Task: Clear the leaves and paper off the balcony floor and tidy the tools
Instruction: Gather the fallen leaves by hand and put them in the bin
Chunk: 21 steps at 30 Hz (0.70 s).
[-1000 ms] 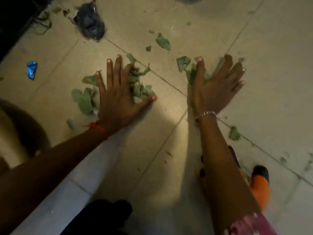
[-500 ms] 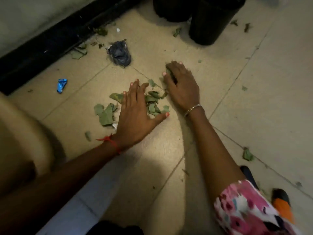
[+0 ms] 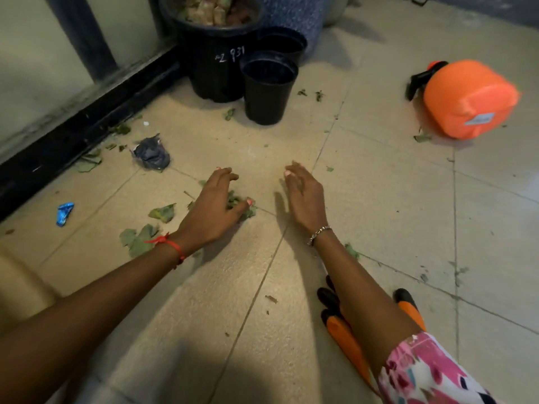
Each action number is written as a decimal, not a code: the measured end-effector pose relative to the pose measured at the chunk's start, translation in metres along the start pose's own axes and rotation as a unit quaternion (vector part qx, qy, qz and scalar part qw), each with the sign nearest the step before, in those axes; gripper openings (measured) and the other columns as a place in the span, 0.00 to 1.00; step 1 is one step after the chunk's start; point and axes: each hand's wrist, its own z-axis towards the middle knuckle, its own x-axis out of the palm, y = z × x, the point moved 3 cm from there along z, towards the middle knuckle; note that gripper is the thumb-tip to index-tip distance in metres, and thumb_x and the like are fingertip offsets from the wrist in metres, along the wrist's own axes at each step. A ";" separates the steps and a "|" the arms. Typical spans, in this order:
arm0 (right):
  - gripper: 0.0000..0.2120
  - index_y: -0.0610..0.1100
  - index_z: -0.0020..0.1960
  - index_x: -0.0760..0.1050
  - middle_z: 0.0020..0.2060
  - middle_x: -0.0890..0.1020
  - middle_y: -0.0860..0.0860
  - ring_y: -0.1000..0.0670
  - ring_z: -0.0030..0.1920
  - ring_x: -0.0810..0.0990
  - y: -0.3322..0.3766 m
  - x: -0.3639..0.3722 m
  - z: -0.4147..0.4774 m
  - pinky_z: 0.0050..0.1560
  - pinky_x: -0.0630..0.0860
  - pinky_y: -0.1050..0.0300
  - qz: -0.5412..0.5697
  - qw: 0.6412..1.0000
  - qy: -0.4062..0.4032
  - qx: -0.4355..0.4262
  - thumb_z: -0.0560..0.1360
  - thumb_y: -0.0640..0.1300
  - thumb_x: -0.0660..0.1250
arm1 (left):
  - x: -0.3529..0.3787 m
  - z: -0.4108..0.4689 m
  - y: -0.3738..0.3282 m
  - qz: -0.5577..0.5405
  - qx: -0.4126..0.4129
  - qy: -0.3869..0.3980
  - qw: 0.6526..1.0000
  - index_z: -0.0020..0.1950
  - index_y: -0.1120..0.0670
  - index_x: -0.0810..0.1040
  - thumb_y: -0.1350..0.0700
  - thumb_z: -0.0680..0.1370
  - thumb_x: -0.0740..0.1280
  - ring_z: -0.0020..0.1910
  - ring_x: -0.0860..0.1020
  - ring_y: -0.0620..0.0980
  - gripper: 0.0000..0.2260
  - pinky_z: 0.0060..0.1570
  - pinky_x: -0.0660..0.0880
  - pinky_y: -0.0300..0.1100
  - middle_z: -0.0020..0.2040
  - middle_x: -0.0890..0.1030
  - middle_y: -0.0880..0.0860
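Blue wrapper [image 3: 64, 213]: far left on the tile floor [image 3: 379, 199], near the black sill.
Loose leaves [image 3: 138, 239]: flat on the floor, just beside my left wrist.
Crumpled dark paper [image 3: 152, 155]: near the sill, beyond my left hand and clear of it.
Left hand [image 3: 214, 204]: arched over the leaf clump [image 3: 242, 207], thumb tip pressing on it. Fingers bent, tips off the leaves, no closed grip.
Black pots [image 3: 268, 88]: upright in the corner, the largest one filled with debris.
Right hand [image 3: 306, 196]: relaxed, fingers loosely spread, holding nothing. Well apart from my left hand, bare tile between.
Orange-and-black gloves [image 3: 344, 333]: on the floor, partly hidden under my right forearm.
Orange sprayer [image 3: 466, 100]: on its side at far right, a leaf scrap beside it.
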 end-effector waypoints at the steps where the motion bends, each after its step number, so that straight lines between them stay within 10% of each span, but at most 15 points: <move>1: 0.18 0.39 0.68 0.70 0.71 0.68 0.45 0.48 0.72 0.63 -0.007 -0.010 0.009 0.72 0.57 0.57 -0.031 0.999 -0.029 0.011 0.81 0.45 0.57 | 0.003 0.011 -0.006 0.001 0.009 0.013 1.000 0.71 0.60 0.63 0.53 0.78 0.65 0.74 0.58 0.53 0.25 0.68 0.54 0.35 0.75 0.59 0.57; 12: 0.33 0.39 0.76 0.48 0.76 0.50 0.41 0.44 0.76 0.46 -0.070 -0.038 0.164 0.76 0.47 0.50 -0.250 0.968 0.020 -0.012 0.80 0.53 0.56 | 0.051 0.148 0.006 0.099 -0.139 -0.126 0.977 0.76 0.64 0.48 0.45 0.80 0.59 0.77 0.48 0.57 0.35 0.75 0.46 0.47 0.77 0.49 0.61; 21: 0.32 0.48 0.76 0.52 0.76 0.52 0.45 0.45 0.76 0.49 -0.066 -0.016 0.289 0.75 0.47 0.45 -0.345 0.938 0.024 -0.041 0.78 0.62 0.54 | 0.060 0.157 0.015 0.136 -0.142 -0.130 0.972 0.77 0.60 0.44 0.38 0.76 0.52 0.77 0.44 0.54 0.38 0.72 0.39 0.44 0.78 0.45 0.59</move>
